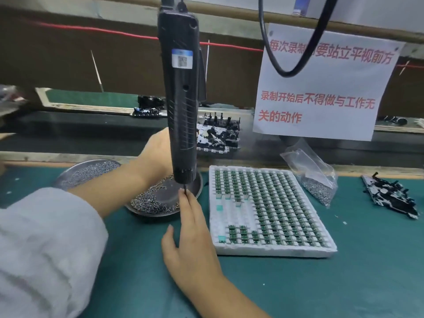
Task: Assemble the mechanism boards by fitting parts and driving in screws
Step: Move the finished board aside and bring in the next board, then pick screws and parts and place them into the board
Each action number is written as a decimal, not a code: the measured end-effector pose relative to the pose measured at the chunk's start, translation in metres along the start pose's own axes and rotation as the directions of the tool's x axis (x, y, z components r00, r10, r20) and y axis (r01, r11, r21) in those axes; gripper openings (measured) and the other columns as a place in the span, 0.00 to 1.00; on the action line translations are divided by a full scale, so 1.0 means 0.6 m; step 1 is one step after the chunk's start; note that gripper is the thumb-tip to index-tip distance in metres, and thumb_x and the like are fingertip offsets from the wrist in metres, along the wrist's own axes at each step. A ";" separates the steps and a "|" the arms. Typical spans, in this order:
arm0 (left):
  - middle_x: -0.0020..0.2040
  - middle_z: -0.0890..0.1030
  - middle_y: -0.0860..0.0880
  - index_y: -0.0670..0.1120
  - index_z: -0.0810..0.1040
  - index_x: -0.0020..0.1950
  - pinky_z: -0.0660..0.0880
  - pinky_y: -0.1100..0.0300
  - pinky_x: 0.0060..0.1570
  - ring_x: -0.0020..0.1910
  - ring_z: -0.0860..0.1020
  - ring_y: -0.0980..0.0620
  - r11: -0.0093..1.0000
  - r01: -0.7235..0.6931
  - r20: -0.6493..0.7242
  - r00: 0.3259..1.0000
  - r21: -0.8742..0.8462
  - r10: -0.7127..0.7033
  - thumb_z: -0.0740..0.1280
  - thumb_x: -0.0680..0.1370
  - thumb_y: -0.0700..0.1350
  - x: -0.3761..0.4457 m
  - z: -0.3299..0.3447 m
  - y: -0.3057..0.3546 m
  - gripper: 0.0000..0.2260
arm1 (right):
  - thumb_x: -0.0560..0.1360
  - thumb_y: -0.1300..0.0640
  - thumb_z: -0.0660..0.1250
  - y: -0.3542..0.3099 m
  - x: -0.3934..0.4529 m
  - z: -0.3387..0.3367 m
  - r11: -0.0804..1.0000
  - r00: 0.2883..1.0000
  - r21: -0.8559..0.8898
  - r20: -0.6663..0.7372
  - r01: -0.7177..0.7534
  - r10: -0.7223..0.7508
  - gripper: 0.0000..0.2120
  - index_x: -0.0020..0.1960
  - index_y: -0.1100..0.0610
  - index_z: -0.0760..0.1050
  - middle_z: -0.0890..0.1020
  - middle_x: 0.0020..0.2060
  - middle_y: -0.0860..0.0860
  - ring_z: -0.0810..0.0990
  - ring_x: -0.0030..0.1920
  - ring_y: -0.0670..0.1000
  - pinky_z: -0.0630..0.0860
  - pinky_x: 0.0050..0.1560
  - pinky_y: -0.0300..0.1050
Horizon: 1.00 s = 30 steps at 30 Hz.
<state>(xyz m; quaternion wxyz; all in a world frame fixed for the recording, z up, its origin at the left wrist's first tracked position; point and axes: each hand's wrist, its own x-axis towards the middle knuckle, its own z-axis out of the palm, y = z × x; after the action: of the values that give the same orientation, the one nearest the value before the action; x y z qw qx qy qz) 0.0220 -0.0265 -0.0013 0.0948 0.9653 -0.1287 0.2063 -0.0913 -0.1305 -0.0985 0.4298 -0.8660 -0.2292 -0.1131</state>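
Left hand (152, 154) behind the hanging black electric screwdriver (181, 99), fingers hidden by its body, grip impossible to tell. Right hand (191, 228) flat over the green mat (298, 290), fingers straight and close together, fingertips (184, 195) touching the bit (185, 188) above the dish of screws (160, 198). Mechanism boards: one (218, 134) beyond the screwdriver, another (390, 196) far right past the white tray of green parts (270, 210).

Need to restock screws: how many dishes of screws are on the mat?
2. One metal dish sits at the far left edge of the mat; a dark dish lies under the hanging screwdriver, left of the foam tray. None other shows.
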 end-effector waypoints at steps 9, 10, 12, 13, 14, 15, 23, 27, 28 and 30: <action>0.51 0.81 0.42 0.38 0.80 0.56 0.79 0.47 0.34 0.38 0.81 0.40 0.999 0.021 -0.232 0.973 0.041 -0.011 0.73 0.67 0.30 -0.253 -0.105 -0.079 0.18 | 0.76 0.54 0.60 -0.012 -0.017 -0.004 0.982 0.927 0.107 -0.359 0.156 -0.108 0.21 0.67 0.45 0.63 0.64 0.61 0.45 0.67 0.61 0.41 0.69 0.60 0.41; 0.50 0.81 0.42 0.37 0.80 0.55 0.79 0.46 0.34 0.38 0.82 0.40 0.999 0.040 -0.200 0.979 0.036 -0.032 0.73 0.65 0.27 -0.280 -0.107 -0.082 0.19 | 0.76 0.54 0.59 -0.015 -0.020 -0.004 0.973 0.905 0.087 -0.393 0.213 -0.163 0.19 0.67 0.48 0.65 0.66 0.59 0.48 0.67 0.60 0.40 0.70 0.60 0.41; 0.49 0.82 0.42 0.37 0.81 0.53 0.80 0.46 0.33 0.39 0.82 0.40 0.998 0.031 -0.139 0.990 0.061 -0.022 0.74 0.62 0.25 -0.325 -0.104 -0.086 0.21 | 0.76 0.57 0.60 -0.020 -0.025 -0.004 0.945 0.877 0.043 -0.389 0.323 -0.282 0.18 0.66 0.53 0.65 0.68 0.57 0.51 0.68 0.59 0.42 0.68 0.61 0.39; 0.48 0.82 0.43 0.38 0.82 0.53 0.80 0.49 0.33 0.39 0.82 0.42 0.997 0.021 -0.120 0.993 0.076 -0.012 0.76 0.60 0.26 -0.346 -0.102 -0.082 0.23 | 0.76 0.58 0.60 -0.023 -0.028 -0.004 0.928 0.870 0.020 -0.356 0.371 -0.340 0.17 0.65 0.54 0.66 0.69 0.57 0.51 0.68 0.59 0.43 0.67 0.62 0.38; 0.48 0.82 0.45 0.39 0.83 0.52 0.80 0.53 0.32 0.40 0.83 0.44 0.997 -0.012 -0.106 0.994 0.081 0.021 0.77 0.58 0.27 -0.364 -0.097 -0.078 0.24 | 0.77 0.58 0.60 -0.025 -0.031 -0.006 0.910 0.867 0.003 -0.303 0.415 -0.395 0.17 0.65 0.55 0.67 0.70 0.57 0.51 0.70 0.59 0.45 0.67 0.63 0.39; 0.47 0.83 0.46 0.40 0.83 0.52 0.80 0.57 0.32 0.41 0.83 0.47 0.997 -0.047 -0.085 0.995 0.069 0.052 0.77 0.58 0.29 -0.380 -0.091 -0.073 0.23 | 0.77 0.56 0.61 -0.027 -0.035 -0.007 0.887 0.862 -0.013 -0.228 0.461 -0.452 0.17 0.65 0.56 0.68 0.71 0.57 0.52 0.71 0.59 0.48 0.69 0.63 0.41; 0.50 0.82 0.56 0.49 0.81 0.55 0.76 0.62 0.46 0.46 0.81 0.55 0.989 -0.077 -0.048 0.996 -0.130 0.071 0.63 0.73 0.57 -0.411 -0.053 -0.075 0.17 | 0.76 0.55 0.68 -0.027 -0.041 -0.007 0.744 0.771 -0.213 0.244 0.634 -0.588 0.15 0.59 0.61 0.78 0.81 0.52 0.55 0.79 0.51 0.55 0.75 0.53 0.49; 0.48 0.81 0.49 0.44 0.81 0.51 0.72 0.52 0.52 0.49 0.78 0.47 0.986 0.160 -0.127 0.978 -0.035 -0.164 0.64 0.74 0.54 -0.377 -0.055 -0.129 0.15 | 0.75 0.58 0.68 -0.022 -0.038 -0.005 0.787 0.819 -0.238 0.239 0.570 -0.521 0.13 0.59 0.61 0.78 0.81 0.51 0.55 0.79 0.51 0.56 0.76 0.52 0.49; 0.47 0.81 0.48 0.44 0.82 0.50 0.71 0.50 0.52 0.48 0.78 0.44 0.975 0.219 -0.103 0.971 0.032 -0.215 0.68 0.75 0.52 -0.369 -0.055 -0.140 0.13 | 0.75 0.59 0.68 -0.022 -0.036 -0.004 0.792 0.827 -0.244 0.231 0.560 -0.513 0.13 0.59 0.61 0.78 0.81 0.51 0.55 0.79 0.51 0.56 0.76 0.52 0.49; 0.44 0.82 0.48 0.45 0.83 0.46 0.66 0.50 0.51 0.46 0.79 0.43 0.959 0.275 -0.063 0.961 0.071 -0.271 0.73 0.73 0.47 -0.362 -0.051 -0.152 0.06 | 0.74 0.59 0.68 -0.020 -0.034 -0.003 0.798 0.838 -0.260 0.212 0.544 -0.503 0.14 0.59 0.61 0.78 0.81 0.51 0.55 0.79 0.52 0.55 0.75 0.53 0.48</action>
<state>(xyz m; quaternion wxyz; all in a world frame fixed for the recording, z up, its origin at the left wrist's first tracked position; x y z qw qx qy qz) -0.1548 0.1126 -0.0776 0.0876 0.9711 0.0164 0.2215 -0.1151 -0.1315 -0.0970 0.2243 -0.8304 -0.4672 -0.2045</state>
